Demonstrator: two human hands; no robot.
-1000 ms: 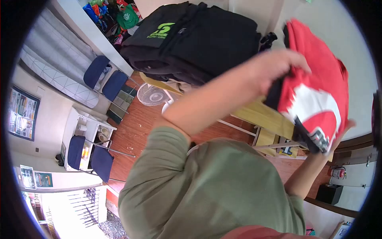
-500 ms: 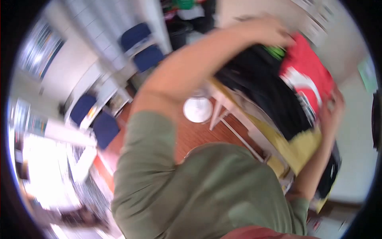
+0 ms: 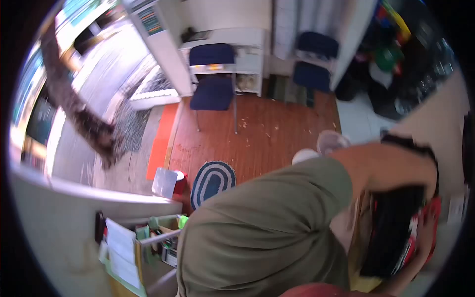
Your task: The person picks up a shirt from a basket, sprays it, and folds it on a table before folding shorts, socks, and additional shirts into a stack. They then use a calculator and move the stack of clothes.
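**A:** Where are the clothes?

**B:** The stack (image 3: 393,232) of black garments is low at the right. One red shirt (image 3: 429,220) touches its far side. Both seem to sit at the near edge of the table (image 3: 362,283), but blur hides how much of them it carries.

**A:** And the hands?

**B:** The left arm (image 3: 386,166) lies across the top of the stack, and its hand is lost at the rim of the view. The right hand (image 3: 418,260) is only a smear under the shirt. I cannot tell whether either is spread or clamped.

**A:** What could go wrong?

**B:** I'd judge the stack could slide off the table's edge. The shirt could also slip from the stack and fall open. The head is turned toward the floor (image 3: 267,128), so nobody is watching the hold, and the body leans over that edge.

**A:** Counts?

**B:** There is one shirt and one stack, its pieces too blurred to count. Further out are one oval rug (image 3: 213,180) and one clear bin (image 3: 165,182) with one red cup (image 3: 179,175) just beside it. There are two blue seats, a chair (image 3: 213,84) and a second chair (image 3: 312,62), either side of one white shelf (image 3: 247,54).
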